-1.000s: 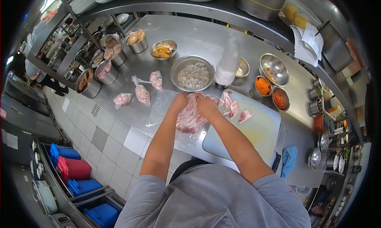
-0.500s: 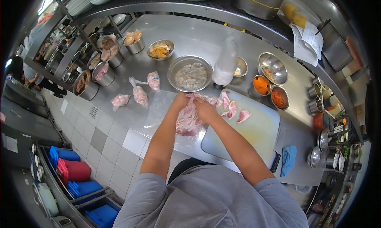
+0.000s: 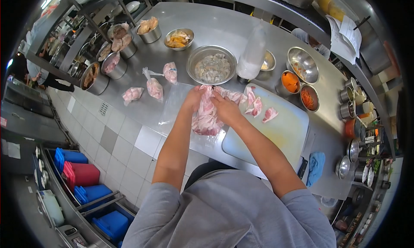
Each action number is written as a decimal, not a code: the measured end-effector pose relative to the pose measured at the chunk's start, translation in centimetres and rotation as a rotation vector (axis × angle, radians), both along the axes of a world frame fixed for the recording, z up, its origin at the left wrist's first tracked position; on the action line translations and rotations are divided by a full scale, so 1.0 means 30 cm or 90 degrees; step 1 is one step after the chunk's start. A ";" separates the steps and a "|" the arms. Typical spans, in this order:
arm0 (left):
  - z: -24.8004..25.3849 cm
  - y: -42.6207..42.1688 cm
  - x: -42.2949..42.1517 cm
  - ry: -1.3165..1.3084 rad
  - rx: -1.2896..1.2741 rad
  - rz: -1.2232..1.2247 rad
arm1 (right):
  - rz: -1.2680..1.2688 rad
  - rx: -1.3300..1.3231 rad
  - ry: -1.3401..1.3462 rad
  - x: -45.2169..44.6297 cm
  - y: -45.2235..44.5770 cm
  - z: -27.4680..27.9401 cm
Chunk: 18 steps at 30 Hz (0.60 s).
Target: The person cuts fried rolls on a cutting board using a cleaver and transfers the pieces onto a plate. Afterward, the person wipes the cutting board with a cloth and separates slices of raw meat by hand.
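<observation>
Pink sliced meat (image 3: 208, 119) lies on a clear plastic sheet (image 3: 171, 105) in front of a metal bowl of shrimp (image 3: 212, 66). My left hand (image 3: 194, 98) is closed on the meat's upper left edge. At its upper right, my right hand (image 3: 225, 106) pinches the same meat with bent fingers. Some of the meat reaches right toward the pale cutting board (image 3: 276, 131), where a few separate meat pieces (image 3: 256, 106) rest. Both sets of fingertips are partly hidden by the meat.
Three bagged portions (image 3: 155, 88) lie to the left, near metal pots of meat (image 3: 95, 80). A wrapped bottle (image 3: 252, 58), bowls of orange vegetables (image 3: 308, 98), a black-handled knife (image 3: 303, 167) and a blue cloth (image 3: 316, 168) are to the right. A person (image 3: 41, 74) stands far left.
The view has tilted, so the table's contents sit higher in it. Both hands stay at the meat's upper edge, now slightly further apart. Part of another person shows behind the shelf.
</observation>
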<state>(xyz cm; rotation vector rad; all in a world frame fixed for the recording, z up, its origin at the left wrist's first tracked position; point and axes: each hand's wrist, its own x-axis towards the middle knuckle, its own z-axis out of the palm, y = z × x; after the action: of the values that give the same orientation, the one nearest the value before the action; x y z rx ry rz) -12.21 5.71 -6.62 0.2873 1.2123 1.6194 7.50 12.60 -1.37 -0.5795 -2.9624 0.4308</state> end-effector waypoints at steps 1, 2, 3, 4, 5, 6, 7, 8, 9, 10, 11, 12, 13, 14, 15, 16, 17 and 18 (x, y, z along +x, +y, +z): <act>-0.009 -0.007 0.004 -0.001 -0.001 0.001 | 0.006 0.006 -0.024 0.006 -0.015 0.014; -0.015 -0.010 0.006 0.044 -0.006 0.021 | 0.007 0.006 -0.024 0.008 -0.021 0.025; -0.018 -0.011 0.008 0.090 -0.011 0.040 | 0.006 0.006 -0.042 0.007 -0.020 0.025; -0.022 -0.012 0.012 0.091 -0.012 0.039 | 0.005 0.006 -0.060 0.007 -0.020 0.024; -0.028 -0.013 0.020 0.130 -0.028 0.083 | 0.004 0.004 -0.058 0.006 -0.021 0.021; -0.041 -0.017 0.024 0.168 -0.044 0.126 | 0.011 0.022 -0.065 0.006 -0.022 0.019; -0.050 -0.021 0.020 0.170 -0.043 0.125 | 0.019 0.041 -0.070 0.002 -0.018 0.019; -0.057 -0.029 0.008 0.114 -0.014 0.203 | 0.019 0.042 -0.068 -0.007 -0.018 0.020; -0.043 -0.043 0.001 0.057 0.016 0.281 | 0.008 0.057 -0.094 -0.018 -0.022 0.018; -0.030 -0.060 -0.008 0.058 0.017 0.282 | -0.002 0.071 -0.121 -0.026 -0.026 0.017; -0.016 -0.085 -0.020 0.027 0.030 0.314 | 0.001 0.072 -0.121 -0.028 -0.028 0.016; -0.024 -0.109 -0.039 -0.005 0.042 0.347 | -0.003 0.082 -0.129 -0.031 -0.030 0.020; -0.034 -0.133 -0.055 -0.005 0.041 0.351 | -0.007 0.092 -0.137 -0.033 -0.034 0.021; -0.046 -0.159 -0.070 -0.016 0.092 0.369 | -0.002 0.091 -0.138 -0.035 -0.036 0.023; -0.056 -0.181 -0.082 -0.025 0.144 0.387 | -0.005 0.086 -0.153 -0.038 -0.035 0.029; -0.066 -0.203 -0.090 -0.024 0.144 0.392 | -0.008 0.081 -0.167 -0.043 -0.039 0.035; -0.077 -0.225 -0.095 -0.038 0.154 0.435 | -0.004 0.082 -0.166 -0.051 -0.051 0.039; -0.073 -0.242 -0.099 -0.052 0.164 0.478 | -0.017 0.113 -0.203 -0.059 -0.067 0.049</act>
<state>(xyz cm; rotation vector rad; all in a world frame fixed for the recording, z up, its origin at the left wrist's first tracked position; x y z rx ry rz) -15.18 -1.56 -8.82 -0.0976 1.1083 2.4151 5.74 10.58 0.08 -0.7259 -3.2401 0.0761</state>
